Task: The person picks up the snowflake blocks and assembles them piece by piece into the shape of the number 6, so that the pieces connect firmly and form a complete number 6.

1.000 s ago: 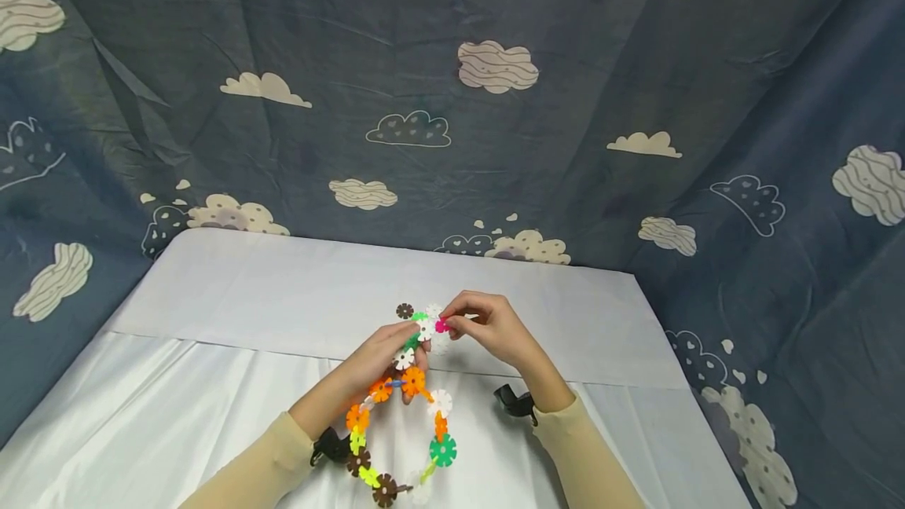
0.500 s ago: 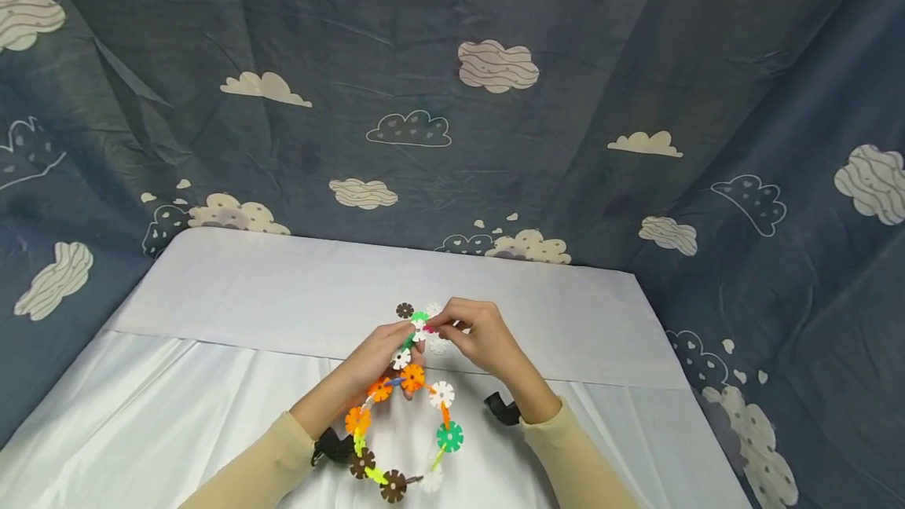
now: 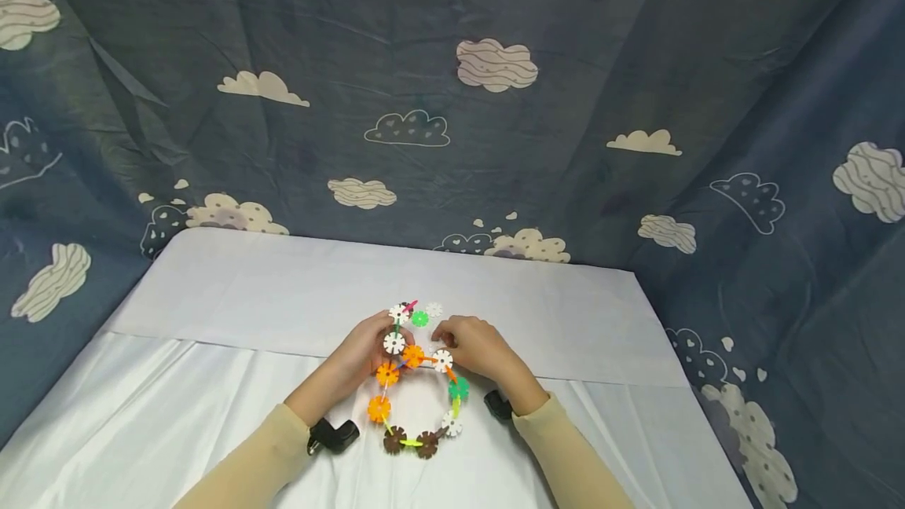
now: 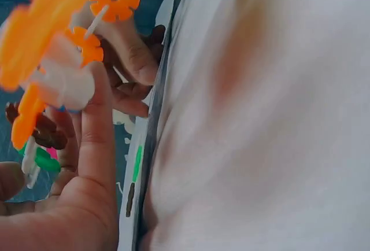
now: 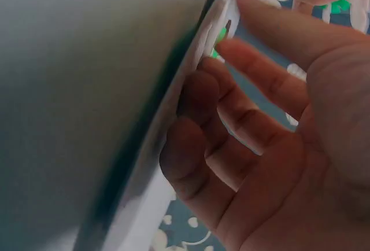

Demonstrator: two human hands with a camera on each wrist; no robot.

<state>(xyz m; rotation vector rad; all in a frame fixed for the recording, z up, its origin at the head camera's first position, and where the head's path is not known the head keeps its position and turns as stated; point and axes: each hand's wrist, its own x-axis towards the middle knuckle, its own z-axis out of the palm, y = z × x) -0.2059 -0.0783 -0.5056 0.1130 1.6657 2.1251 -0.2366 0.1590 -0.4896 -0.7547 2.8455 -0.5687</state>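
Note:
In the head view my left hand (image 3: 364, 349) grips a ring of interlocking flower-shaped plastic discs by its upper left part. Orange discs (image 3: 379, 409), brown discs (image 3: 427, 444) and a green disc (image 3: 459, 389) make up the ring, with white ones between. A short tail rises from it to a white disc (image 3: 399, 313) with a pink disc (image 3: 410, 306) set edge-on in it. My right hand (image 3: 479, 346) is beside the ring's upper right, fingers loosely bent. In the right wrist view, my right hand (image 5: 260, 141) holds nothing that shows.
Beyond the hands, a light green disc (image 3: 420, 319) and a white disc (image 3: 434, 309) lie loose on the white-covered table (image 3: 247, 281). A brown disc is partly hidden behind the tail. A dark cloud-print curtain (image 3: 417, 22) surrounds the table's back and sides.
My right hand has let go of the pink disc, which now sits in the tail's white disc, and moved down and right. My left hand has tilted the ring, whose lower end has risen.

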